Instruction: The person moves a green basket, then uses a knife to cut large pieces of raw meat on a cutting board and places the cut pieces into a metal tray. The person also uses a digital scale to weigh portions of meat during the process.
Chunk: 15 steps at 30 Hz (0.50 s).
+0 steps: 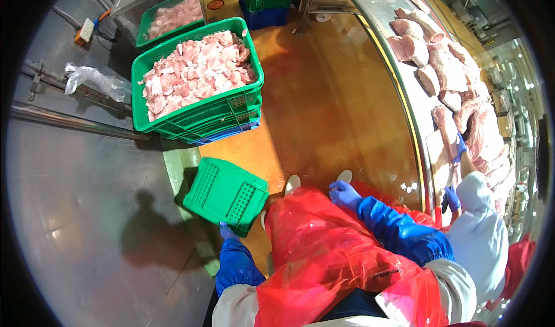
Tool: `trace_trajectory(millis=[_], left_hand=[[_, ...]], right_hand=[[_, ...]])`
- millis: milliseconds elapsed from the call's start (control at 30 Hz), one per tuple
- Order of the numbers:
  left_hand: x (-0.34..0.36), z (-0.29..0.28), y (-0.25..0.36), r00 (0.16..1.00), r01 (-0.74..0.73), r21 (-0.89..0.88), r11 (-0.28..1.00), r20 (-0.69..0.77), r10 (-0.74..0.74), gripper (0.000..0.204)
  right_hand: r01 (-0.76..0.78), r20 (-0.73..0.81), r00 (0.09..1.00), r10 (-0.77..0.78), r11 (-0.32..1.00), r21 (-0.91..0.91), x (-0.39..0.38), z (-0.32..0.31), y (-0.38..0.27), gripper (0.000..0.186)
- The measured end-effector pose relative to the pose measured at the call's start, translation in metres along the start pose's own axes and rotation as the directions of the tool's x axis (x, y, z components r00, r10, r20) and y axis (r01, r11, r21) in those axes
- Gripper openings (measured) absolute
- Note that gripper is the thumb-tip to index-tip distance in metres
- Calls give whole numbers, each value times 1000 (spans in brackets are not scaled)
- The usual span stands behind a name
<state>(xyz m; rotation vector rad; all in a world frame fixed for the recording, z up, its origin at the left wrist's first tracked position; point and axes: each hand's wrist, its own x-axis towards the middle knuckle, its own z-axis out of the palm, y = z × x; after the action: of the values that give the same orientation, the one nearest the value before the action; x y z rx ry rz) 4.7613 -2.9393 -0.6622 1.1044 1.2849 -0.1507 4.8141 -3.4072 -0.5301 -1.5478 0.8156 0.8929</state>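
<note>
My left hand (228, 231), in a blue glove, grips the near edge of a green plastic crate (224, 189). The crate is tilted, with a perforated face turned up toward me; its inside is hidden. Most of the left fingers are out of sight behind the rim. In front of my red apron hangs my right hand (345, 195), also blue-gloved, its fingers loosely apart and nothing in them. Beyond the held crate stands a stack of green crates over a blue one, the top crate (199, 104) heaped with pale pink meat pieces (198, 69).
A steel table (404, 81) carrying large meat cuts (448, 69) curves along the right. A co-worker in white (477, 234) handles meat there with blue gloves. Another green crate of meat (176, 16) and stacked crates (265, 0) stand farther back. A metal wall (87, 211) runs along the left.
</note>
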Motion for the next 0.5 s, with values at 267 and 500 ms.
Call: trace_trajectory(millis=[267, 500], left_hand=[[-19, 45, 30, 872, 412, 645, 643, -483, -74, 61], [-9, 140, 88, 647, 445, 637, 629, -714, 266, 64]], right_hand=[[102, 46, 995, -93, 777, -621, 112, -49, -143, 52], [103, 120, 992, -32, 752, -651, 266, -111, -244, 50]])
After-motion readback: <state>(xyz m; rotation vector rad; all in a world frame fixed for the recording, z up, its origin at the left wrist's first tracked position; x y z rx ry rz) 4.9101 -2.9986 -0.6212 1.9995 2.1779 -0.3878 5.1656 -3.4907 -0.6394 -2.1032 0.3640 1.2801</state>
